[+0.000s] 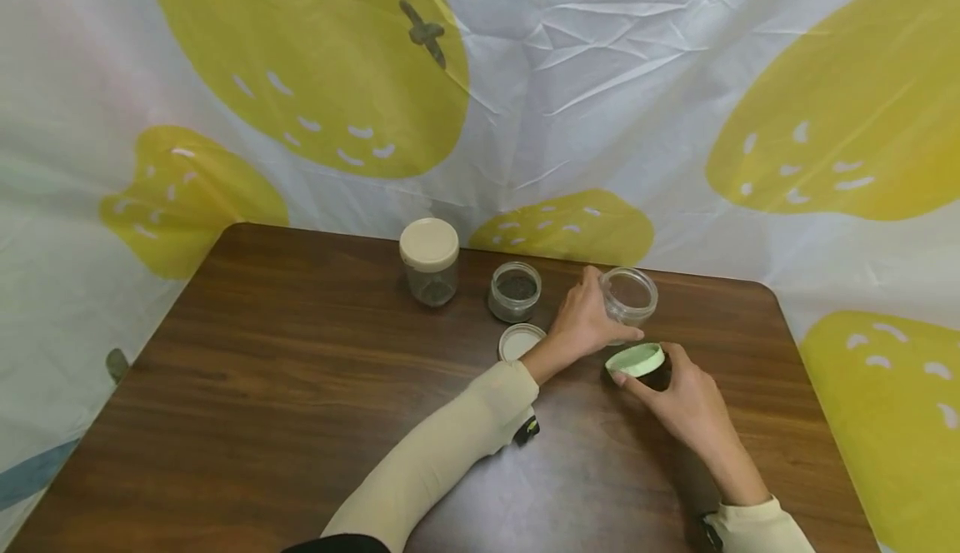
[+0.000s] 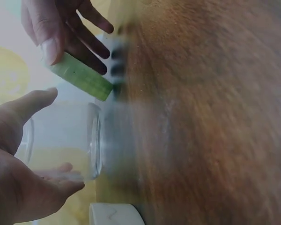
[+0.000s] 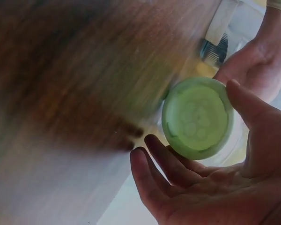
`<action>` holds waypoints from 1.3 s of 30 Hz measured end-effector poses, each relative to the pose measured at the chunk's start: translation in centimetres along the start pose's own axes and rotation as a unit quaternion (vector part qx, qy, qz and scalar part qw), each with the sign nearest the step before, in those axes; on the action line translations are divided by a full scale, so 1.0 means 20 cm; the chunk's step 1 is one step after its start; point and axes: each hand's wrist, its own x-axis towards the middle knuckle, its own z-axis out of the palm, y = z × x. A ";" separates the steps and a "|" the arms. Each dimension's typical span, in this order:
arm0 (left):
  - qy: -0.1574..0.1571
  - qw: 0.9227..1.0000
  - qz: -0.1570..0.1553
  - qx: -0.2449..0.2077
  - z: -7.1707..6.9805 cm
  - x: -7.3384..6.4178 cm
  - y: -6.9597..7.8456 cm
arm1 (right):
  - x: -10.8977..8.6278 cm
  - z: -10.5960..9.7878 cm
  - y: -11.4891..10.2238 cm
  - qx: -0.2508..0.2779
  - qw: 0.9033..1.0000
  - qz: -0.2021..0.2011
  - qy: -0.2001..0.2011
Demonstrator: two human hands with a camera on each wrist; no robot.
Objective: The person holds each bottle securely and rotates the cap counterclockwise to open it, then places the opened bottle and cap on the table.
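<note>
Yellow-print sheet behind the table, brown wood. Left hand: gripping, curled round a jar. Right hand: gripping, thumb and fingers pinching a lid. Tall jar: cream lid on, upright, back, leftmost. Clear jar: in left hand's grip, lidless, upright near back edge. Small jar: dark contents, lidless, between those two. Green lid: in right hand's pinch, tilted, just in front of clear jar. White lid: on table by left wrist, partly hidden.
</note>
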 end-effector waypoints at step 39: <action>-0.031 0.998 0.038 0.037 -0.03 -0.04 -0.02 | -0.02 0.02 0.05 -0.077 0.996 -0.039 -0.025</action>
